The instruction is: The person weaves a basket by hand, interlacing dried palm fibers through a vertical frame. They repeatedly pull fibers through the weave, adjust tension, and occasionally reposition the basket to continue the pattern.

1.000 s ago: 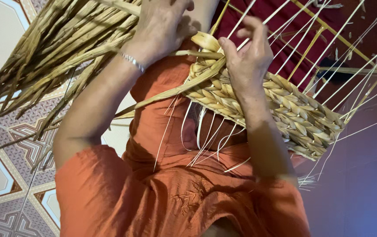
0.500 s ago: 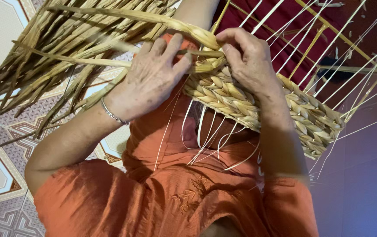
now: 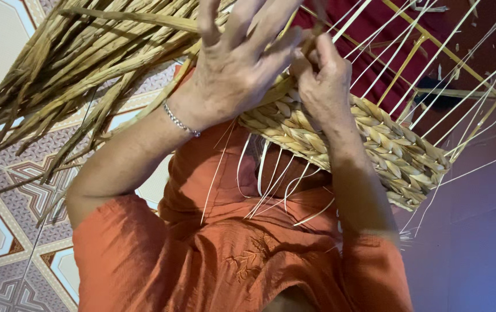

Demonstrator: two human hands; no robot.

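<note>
Left hand: your left hand (image 3: 239,69) is open, fingers spread, palm resting on the loose straw strands (image 3: 80,63) at 12 o'clock.
Right hand: your right hand (image 3: 320,81) is closed, pinching a strand at the top edge of the woven band (image 3: 375,138).
Woven band: runs from centre toward 4 o'clock.
Frame: yellow wire frame (image 3: 421,63) at 2 o'clock.
Floor: patterned tiles (image 3: 5,190) at 8 o'clock.

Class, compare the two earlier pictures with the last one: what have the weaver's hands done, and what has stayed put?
The left hand, which lay flat on the woven straw band half a second ago, has lifted off it with fingers spread. The right hand has closed into a tighter pinch at the band's working edge. The band, the loose straw bundle, the thin pale strands and the bracelet remain as they were.
</note>
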